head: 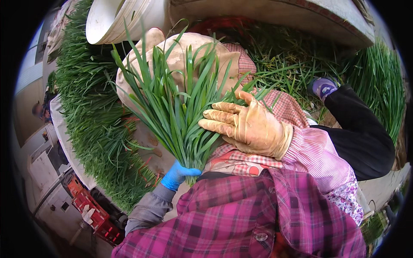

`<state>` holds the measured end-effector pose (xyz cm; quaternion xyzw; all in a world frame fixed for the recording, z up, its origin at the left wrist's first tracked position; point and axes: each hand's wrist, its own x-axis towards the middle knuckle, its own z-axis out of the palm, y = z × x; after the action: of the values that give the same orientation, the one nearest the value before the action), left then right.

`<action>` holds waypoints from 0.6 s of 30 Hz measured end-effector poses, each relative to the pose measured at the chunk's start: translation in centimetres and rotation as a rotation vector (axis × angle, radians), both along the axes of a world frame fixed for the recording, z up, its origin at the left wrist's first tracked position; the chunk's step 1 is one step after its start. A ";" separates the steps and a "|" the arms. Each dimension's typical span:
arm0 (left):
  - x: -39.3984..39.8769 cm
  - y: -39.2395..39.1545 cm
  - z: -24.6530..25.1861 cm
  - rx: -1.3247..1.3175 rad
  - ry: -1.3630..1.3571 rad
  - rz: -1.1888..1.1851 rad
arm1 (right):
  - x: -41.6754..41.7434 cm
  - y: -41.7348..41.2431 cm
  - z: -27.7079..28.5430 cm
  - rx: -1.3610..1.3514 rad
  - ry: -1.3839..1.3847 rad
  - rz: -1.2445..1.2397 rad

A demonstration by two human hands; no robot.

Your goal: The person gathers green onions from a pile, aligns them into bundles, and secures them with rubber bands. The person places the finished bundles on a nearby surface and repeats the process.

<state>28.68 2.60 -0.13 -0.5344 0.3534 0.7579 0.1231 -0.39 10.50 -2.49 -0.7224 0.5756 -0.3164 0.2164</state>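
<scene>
My left hand (pixel 182 174), in a blue glove, grips a bunch of long flat green leaves (pixel 180 129), which look like garlic chives, near the pale stem ends. The leaves fan out upward and away from me above my lap. My right hand (pixel 248 127), in a stained tan glove, lies against the right side of the bunch with its fingers extended and not closed on it. Under the leaves, a beige cloth (pixel 200 42) and a red checked cloth (pixel 280 103) cover my lap and legs. Some lower leaves hide behind my right hand.
Bundled green leaves with red ties form a long pile (pixel 93 122) on the left. A white bucket (pixel 125 19) stands at the top. Loose leaves (pixel 280 64) litter the ground beyond my legs, and another leaf heap (pixel 377 90) lies right. A red crate (pixel 92 209) sits lower left.
</scene>
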 end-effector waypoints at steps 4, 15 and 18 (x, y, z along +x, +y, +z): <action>0.0 -0.2 0.1 -0.012 0.005 -0.031 | -0.7 -0.3 0.2 0.012 -0.033 0.016; -1.2 -0.5 0.7 -0.093 0.058 -0.105 | -0.7 -2.3 2.3 -0.015 0.129 0.003; -1.5 -0.9 1.2 -0.126 0.066 -0.165 | -1.3 -2.9 0.5 0.013 0.127 0.040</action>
<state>27.15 1.68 1.11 -0.4848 0.4470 0.7387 0.1397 -1.68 7.63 -2.03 -0.7508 0.5758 -0.2618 0.1904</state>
